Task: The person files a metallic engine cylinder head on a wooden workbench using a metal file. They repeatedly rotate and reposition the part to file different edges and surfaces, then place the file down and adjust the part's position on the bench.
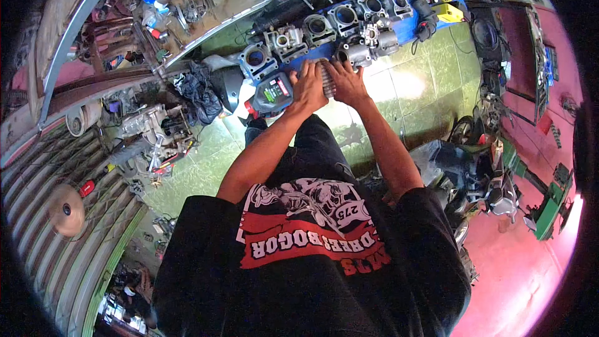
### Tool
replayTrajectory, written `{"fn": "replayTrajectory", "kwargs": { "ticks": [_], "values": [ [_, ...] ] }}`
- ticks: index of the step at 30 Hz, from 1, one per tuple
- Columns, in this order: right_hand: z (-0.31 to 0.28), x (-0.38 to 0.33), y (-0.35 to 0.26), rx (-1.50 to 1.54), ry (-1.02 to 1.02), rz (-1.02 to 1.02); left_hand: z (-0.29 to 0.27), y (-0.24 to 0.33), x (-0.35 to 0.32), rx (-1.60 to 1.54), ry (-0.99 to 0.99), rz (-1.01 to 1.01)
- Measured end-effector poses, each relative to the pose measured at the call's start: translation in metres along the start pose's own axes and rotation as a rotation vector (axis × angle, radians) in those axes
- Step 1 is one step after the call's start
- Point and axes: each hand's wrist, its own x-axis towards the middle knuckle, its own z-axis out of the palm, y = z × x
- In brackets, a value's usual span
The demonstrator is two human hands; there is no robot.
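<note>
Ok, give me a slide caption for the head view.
Both hands grip a ribbed metal part beside a dark oil bottle.

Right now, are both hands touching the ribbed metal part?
Touching. The head view shows the left hand and right hand clasped against either side of the ribbed metal part.

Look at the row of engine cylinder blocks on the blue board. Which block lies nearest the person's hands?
The grey block at the board's near edge, just above the right hand. The others sit farther back along the row, none as near the hands.

A motorcycle repair workshop: engine cylinders (318, 28) line a blue shelf (409, 31).
</note>
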Motion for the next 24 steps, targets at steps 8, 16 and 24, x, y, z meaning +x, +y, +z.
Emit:
{"fn": "replayTrajectory", "kwargs": {
  "ticks": [8,16,24],
  "values": [
    [-0.075,-0.014,-0.040,0.070,-0.005,0.049,-0.070,0.001,-0.019,-0.060,0.029,0.107],
    [-0.127,-0.001,-0.074,0.212,0.024,0.017,-0.145,-0.013,-0.033,-0.043,0.092,0.212],
    [-0.207,0.024,-0.140,0.165,0.212,-0.135,-0.239,-0.033,-0.060,-0.011,0.255,0.199]
  ]
}}
